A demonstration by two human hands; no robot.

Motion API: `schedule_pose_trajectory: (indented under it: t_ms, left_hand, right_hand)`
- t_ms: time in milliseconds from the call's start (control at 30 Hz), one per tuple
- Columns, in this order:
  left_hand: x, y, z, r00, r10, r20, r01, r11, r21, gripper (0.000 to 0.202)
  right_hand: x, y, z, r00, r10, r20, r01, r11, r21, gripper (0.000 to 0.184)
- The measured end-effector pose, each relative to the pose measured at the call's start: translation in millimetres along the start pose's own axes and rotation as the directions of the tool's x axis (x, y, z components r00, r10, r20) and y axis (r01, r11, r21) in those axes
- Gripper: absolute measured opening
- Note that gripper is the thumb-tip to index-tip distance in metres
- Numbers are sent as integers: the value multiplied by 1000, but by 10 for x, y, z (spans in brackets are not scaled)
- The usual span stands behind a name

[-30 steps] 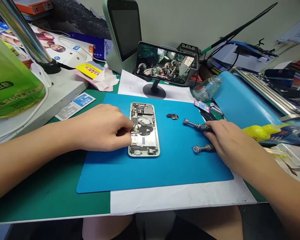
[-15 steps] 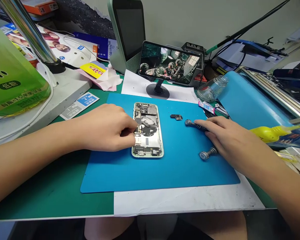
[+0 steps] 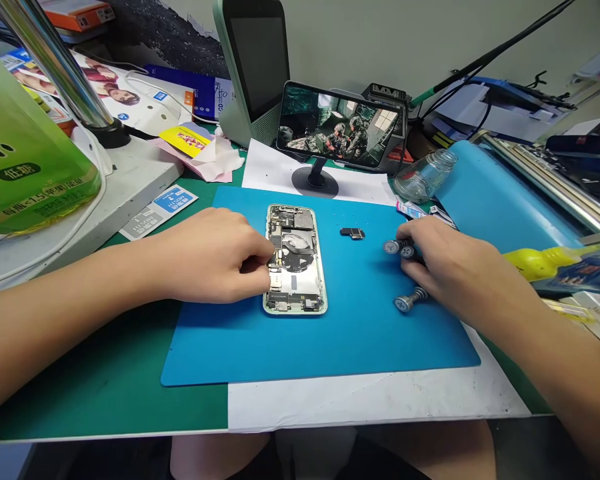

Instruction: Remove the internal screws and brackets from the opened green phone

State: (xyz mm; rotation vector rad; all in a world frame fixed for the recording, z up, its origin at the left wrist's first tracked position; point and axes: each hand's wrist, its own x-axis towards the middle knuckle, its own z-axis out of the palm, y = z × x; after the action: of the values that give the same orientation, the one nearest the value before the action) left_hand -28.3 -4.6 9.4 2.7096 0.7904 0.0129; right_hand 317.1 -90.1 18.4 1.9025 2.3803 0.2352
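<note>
An opened phone (image 3: pixel 295 287) lies on the blue mat, its boards and inner parts exposed. My left hand (image 3: pixel 220 257) has its fingers curled at the phone's left edge, closed on it. To the right, my right hand (image 3: pixel 445 260) is closed around a grey screwdriver (image 3: pixel 392 247) with a round cap. A second screwdriver's round cap (image 3: pixel 407 253) shows right beside it under the fingers; whether it is held too I cannot tell. Below the thumb, another screwdriver (image 3: pixel 405 303) rests on the mat. A small dark phone part (image 3: pixel 353 233) sits between the phone and my right hand.
Behind the blue mat (image 3: pixel 280 353), another phone (image 3: pixel 337 127) plays a video on a round-based stand (image 3: pixel 315 181). A glass jar (image 3: pixel 427 175) lies on its side at the back right. Right of my hand is a yellow bottle (image 3: pixel 535 265). A metal lamp post (image 3: pixel 65 73) stands left.
My right hand has closed its fingers on a screwdriver and shifted it slightly right, with a second cap now showing. The lowest screwdriver moved slightly. My left hand stays at the phone.
</note>
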Motion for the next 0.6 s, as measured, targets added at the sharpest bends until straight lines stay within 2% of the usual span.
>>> schedule_pose_trajectory:
  t_ms: [200,267,467,600]
  left_hand:
    - [19,1,-11,1000,19,7,-19,1000,-20,32]
    - [19,3,-10,1000,18,3,-18,1000,-21,32]
    - [13,-1,8,1000,9,-1,-9,1000,-24,31]
    - [8,-1,5,1000,10,9,-10,1000,-25,30]
  right_hand:
    - [25,62,180,971,71,-228,-56,996,72,42]
    - [64,52,199,959,95,-266,-70,992,101,43]
    - [279,41,208,970,127,-207,-85,975,204,45]
    - [327,39,192,979,118,-168,-81,973,215,44]
